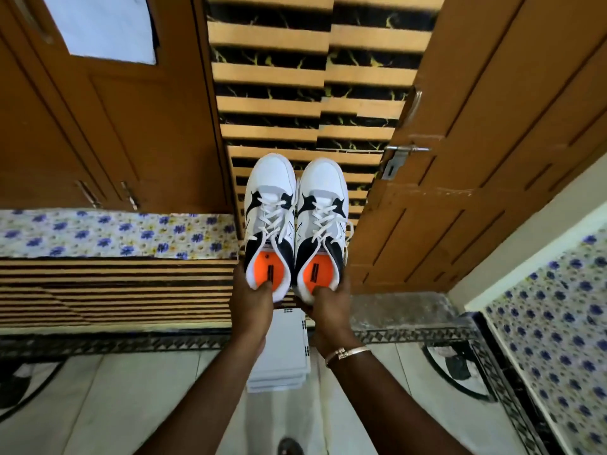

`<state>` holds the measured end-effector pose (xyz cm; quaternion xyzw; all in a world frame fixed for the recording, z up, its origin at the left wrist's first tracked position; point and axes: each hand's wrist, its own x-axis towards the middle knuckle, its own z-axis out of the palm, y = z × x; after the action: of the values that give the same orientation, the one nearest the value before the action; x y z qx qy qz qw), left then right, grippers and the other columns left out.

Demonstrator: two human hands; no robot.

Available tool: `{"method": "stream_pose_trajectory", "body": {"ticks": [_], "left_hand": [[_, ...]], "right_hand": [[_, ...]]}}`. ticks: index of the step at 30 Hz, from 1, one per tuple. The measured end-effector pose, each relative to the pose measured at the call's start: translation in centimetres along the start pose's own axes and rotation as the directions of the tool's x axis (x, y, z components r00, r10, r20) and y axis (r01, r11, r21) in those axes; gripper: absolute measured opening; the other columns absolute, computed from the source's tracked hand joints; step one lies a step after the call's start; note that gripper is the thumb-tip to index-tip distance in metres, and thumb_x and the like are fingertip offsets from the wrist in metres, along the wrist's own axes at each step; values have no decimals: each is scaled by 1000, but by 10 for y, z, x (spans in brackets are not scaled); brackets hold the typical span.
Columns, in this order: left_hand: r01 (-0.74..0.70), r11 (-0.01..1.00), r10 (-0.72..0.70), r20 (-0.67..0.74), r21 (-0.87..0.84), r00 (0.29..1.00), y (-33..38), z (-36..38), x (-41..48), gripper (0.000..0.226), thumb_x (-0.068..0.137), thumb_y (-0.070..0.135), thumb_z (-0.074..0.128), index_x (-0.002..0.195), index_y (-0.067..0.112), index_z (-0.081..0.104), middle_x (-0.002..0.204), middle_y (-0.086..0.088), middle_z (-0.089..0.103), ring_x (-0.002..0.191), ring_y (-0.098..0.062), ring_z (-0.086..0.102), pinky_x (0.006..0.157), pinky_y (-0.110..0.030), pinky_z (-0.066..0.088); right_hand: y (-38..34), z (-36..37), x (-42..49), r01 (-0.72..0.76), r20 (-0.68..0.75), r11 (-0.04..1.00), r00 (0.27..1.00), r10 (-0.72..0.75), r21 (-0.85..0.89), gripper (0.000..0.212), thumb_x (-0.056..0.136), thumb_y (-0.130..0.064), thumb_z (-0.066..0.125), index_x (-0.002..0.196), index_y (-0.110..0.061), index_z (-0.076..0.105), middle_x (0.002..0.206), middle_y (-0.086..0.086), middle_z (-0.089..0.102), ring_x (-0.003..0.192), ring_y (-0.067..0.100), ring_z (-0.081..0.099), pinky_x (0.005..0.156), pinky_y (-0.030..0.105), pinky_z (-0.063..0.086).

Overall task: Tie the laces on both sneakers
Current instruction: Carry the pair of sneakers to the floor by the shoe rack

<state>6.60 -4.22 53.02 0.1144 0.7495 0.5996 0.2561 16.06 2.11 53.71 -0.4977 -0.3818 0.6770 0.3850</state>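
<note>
A: Where are the sneakers?
B: Held side by side in the air, toes pointing away. The left grip (251, 298) clasps the heel of the left sneaker (270, 224); the right grip (326, 305) clasps the right sneaker (322, 228).
A: And the laces (272, 213)?
B: Threaded through, ends hanging loose.

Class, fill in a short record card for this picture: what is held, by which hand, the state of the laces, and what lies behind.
held items: two white-and-black sneakers with orange insoles, left one, right one, side by side, toes pointing away
left hand: grips left sneaker's heel, thumb inside
right hand: grips right sneaker's heel, thumb inside
white laces: threaded, no bow visible
wrist: gold bangle on right
behind: brown wooden door, striped steps
</note>
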Motion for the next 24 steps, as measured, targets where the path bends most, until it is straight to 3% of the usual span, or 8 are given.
{"method": "stream_pose_trajectory", "body": {"ticks": [5,9,17,21,24], "left_hand": [[-57,998,58,16,-10,998,16,-2,-5,56,90,8,57,141,24,44,127,-3,62,104,-24,60,74,-26,44],[-58,998,58,21,-9,998,20,-4,-13,57,90,9,58,143,24,42,130,-5,61,111,-28,60,83,-31,45],[-33,999,33,62,-11,998,7,-7,-34,61,90,9,58,145,25,41,132,-6,60,111,-27,60,82,-32,48],[-1,1000,1,68,2,998,3,-8,-53,60,91,7,58,146,23,40,130,-4,59,103,-21,57,70,-25,45],[13,1000,-14,58,9,998,-2,-11,-71,58,91,6,58,145,21,42,130,-5,60,103,-23,57,76,-28,44]], "right_hand": [[-11,2,-8,2,-2,1000,1000,-2,3,84,66,-4,46,141,-42,38,123,3,66,110,31,65,88,55,57],[-14,-1,-15,34,3,999,999,-34,24,82,68,-2,45,139,-43,40,124,4,66,111,30,65,90,55,56],[-10,-19,-38,30,-32,998,999,-28,64,77,79,11,39,139,-36,43,123,7,63,109,32,63,81,56,59],[-7,-32,-52,-14,-31,997,999,17,75,76,82,13,37,139,-36,43,124,9,62,109,34,62,75,54,60],[-1,-44,-64,-30,-24,996,999,32,85,75,82,13,37,139,-36,44,124,9,61,111,35,61,74,52,61]]}}
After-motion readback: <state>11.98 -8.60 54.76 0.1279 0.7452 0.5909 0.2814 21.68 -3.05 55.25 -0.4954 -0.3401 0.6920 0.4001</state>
